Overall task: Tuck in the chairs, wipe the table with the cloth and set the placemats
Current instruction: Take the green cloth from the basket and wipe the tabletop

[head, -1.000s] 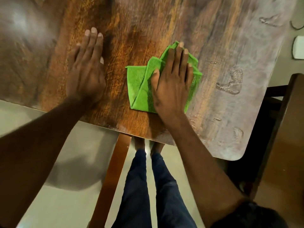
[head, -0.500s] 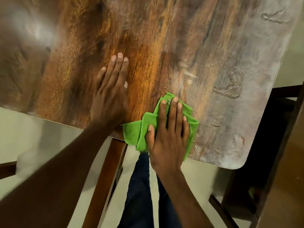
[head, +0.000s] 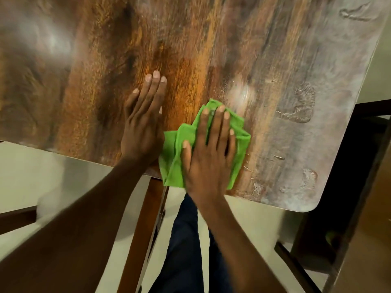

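A folded green cloth (head: pixel 175 157) lies on the wooden table (head: pixel 211 49) at its near edge, one corner hanging over. My right hand (head: pixel 208 153) presses flat on the cloth with straight fingers. Just left of it my left hand (head: pixel 143 125) rests flat on the bare tabletop, its side touching the cloth. Wet smears (head: pixel 298 106) show on the table's right part. No placemats are in view.
A dark wooden chair (head: pixel 347 218) stands at the table's right end, by its rounded corner. A table leg (head: pixel 143 235) runs down below the near edge, beside my legs in dark trousers (head: pixel 186 250). Pale floor (head: pixel 42 172) lies on the left.
My right hand drew the cloth back from mid-table to the near edge, then pushed it slightly forward. My left hand shifted right, closer to the cloth.
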Demonstrator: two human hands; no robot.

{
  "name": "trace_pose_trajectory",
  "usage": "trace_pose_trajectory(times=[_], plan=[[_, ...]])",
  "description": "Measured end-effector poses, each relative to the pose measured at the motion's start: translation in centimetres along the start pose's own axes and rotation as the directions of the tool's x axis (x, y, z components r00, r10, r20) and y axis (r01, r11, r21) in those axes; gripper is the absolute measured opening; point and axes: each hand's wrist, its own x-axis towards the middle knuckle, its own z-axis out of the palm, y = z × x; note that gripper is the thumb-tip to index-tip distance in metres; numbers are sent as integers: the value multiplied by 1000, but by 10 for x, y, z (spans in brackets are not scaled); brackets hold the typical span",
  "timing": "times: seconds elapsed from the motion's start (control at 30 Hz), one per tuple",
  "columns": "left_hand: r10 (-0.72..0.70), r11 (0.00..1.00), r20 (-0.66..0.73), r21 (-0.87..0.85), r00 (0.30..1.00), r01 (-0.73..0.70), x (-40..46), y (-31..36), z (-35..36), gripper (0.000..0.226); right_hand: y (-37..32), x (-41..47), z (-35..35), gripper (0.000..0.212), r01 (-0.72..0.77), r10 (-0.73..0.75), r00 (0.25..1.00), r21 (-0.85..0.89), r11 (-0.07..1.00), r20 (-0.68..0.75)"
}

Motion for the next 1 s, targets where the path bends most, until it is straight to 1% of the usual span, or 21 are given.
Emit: trace_pose_trajectory(times=[0.1, 0.17, 0.27, 0.3, 0.37, 0.43, 0.5, 0.63, 0.73, 0.8, 0.93, 1.0], plan=[[5, 997, -21, -76, 1000, -7, 0, -4, -1, 54, -40, -21, 15, 80, 34, -37, 998, 62, 998, 43], [11, 996, -23, -88, 1000, -13, -1, -4, -2, 53, -43, -20, 17, 79, 55, -59, 997, 81, 995, 46], [9, 997, -20, -72, 1000, -10, -1, -1, -3, 53, -17, -21, 12, 78, 110, -113, 993, 60, 992, 47], [8, 998, -19, -66, 1000, -10, 0, 0, -3, 53, -5, -21, 10, 78, 108, -110, 993, 57, 992, 36], [10, 999, -14, -50, 1000, -11, 0, 0, -2, 54, 20, -23, 6, 78, 52, -53, 998, 54, 997, 20], [16, 999, -9, -37, 1000, -17, 0, -1, -1, 54, 42, -22, -1, 76, -18, 18, 1000, 31, 999, -8], [25, 999, -15, -29, 1000, -25, -1, -1, 0, 54, 58, -10, -8, 72, -42, 43, 998, 16, 999, -50], [46, 999, -36, -5, 998, -47, -2, -2, 3, 53, 66, 55, -22, 69, -22, 20, 987, -9, 1000, -160], [30, 1000, -28, -1, 999, -30, -2, -1, 3, 53, 66, 86, -28, 68, -26, 20, 979, -28, 999, -202], [25, 1000, -30, 3, 999, -25, -1, 1, 3, 54, 69, 67, -25, 67, -20, 13, 983, -34, 999, -183], [10, 1000, -11, 8, 1000, -10, -1, 1, 1, 54, 84, -14, -14, 68, -33, 28, 995, -55, 998, -96], [11, 1000, -11, 11, 1000, -11, -2, 2, 2, 54, 90, -31, -10, 68, -29, 23, 996, -63, 998, -85]])
